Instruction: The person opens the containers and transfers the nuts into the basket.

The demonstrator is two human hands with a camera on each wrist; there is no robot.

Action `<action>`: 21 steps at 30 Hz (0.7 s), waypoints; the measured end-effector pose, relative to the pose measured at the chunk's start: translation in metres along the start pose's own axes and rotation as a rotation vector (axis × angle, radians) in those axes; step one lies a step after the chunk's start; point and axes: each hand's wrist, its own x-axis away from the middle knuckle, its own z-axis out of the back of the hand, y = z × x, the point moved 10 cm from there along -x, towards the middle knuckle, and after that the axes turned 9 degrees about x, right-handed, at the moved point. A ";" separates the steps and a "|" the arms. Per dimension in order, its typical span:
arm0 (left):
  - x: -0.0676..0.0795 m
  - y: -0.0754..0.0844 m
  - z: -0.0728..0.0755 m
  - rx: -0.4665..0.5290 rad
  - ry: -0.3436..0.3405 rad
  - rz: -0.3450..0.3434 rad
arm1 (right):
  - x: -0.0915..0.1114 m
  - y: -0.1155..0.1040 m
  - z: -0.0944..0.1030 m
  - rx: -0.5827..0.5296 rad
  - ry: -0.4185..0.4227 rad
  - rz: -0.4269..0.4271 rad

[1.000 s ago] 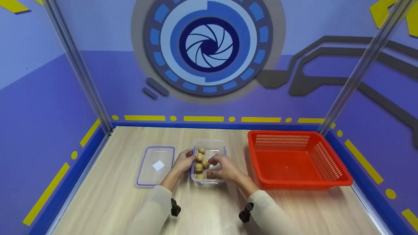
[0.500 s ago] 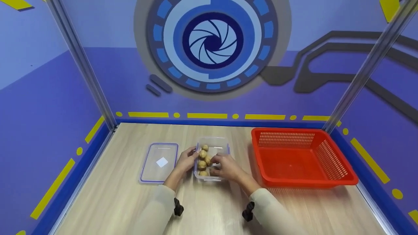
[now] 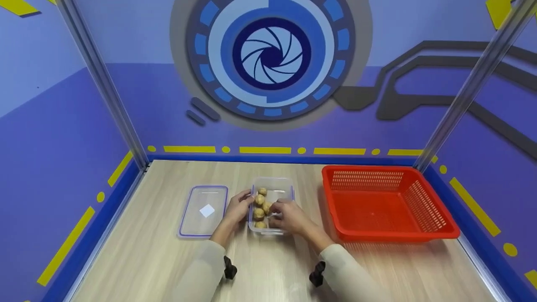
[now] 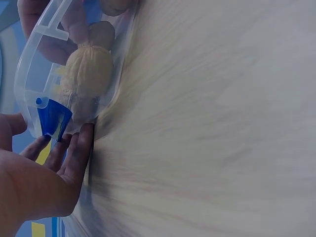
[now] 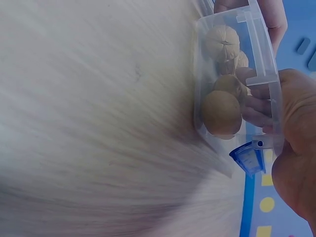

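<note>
Head view: the right hand (image 3: 289, 216) dips into the container (image 3: 279, 194); whether it grips a walnut, I cannot tell. The left hand (image 3: 238, 208) pinches the container's left wall, beside its walnuts (image 3: 259, 199). Left of the container lies a lid (image 3: 197, 222); right, a red basket (image 3: 373, 214).

Counts, head view. Hands: 2, my left hand (image 3: 238, 208) and my right hand (image 3: 289, 214). Walnuts (image 3: 259, 199): I count 5 clearly in the container; the right wrist view shows 1 further walnut (image 5: 221, 113) at its near right, so at least 6, my fingers hiding part of the interior. Container (image 3: 272, 182): 1. Blue clips (image 5: 249, 158): 1 in each wrist view, on opposite sides. Lid (image 3: 203, 224): 1. White label (image 3: 207, 210): 1. Red basket (image 3: 390, 235): 1. Black wrist devices (image 3: 230, 269): 2. Metal posts (image 3: 104, 84): 2.
</note>
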 end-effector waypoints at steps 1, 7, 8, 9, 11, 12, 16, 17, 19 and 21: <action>0.000 0.000 0.000 0.002 -0.001 -0.003 | 0.000 0.000 0.000 0.007 0.002 0.001; 0.002 -0.004 0.003 0.043 0.003 0.031 | 0.000 -0.004 -0.001 0.028 -0.006 0.002; 0.003 -0.005 0.003 0.044 0.008 0.037 | 0.000 -0.004 -0.002 0.031 -0.013 0.001; 0.003 -0.006 0.004 0.044 0.010 0.042 | 0.000 -0.005 -0.003 0.033 -0.022 -0.003; 0.003 -0.006 0.005 0.048 0.013 0.039 | -0.001 -0.006 -0.003 0.041 -0.026 -0.002; 0.003 -0.005 0.005 0.047 0.013 0.037 | -0.002 -0.006 -0.002 0.043 -0.027 -0.004; 0.002 -0.003 0.005 0.056 0.009 0.030 | -0.003 -0.006 0.001 0.051 -0.012 -0.001; 0.002 -0.002 0.004 0.054 0.008 0.028 | -0.003 -0.006 0.001 0.054 -0.008 0.003; 0.002 -0.002 0.003 0.053 0.006 0.025 | -0.003 -0.007 0.002 0.064 0.005 0.018; 0.003 -0.003 0.001 0.056 0.004 0.021 | -0.003 -0.008 0.002 0.072 0.024 0.041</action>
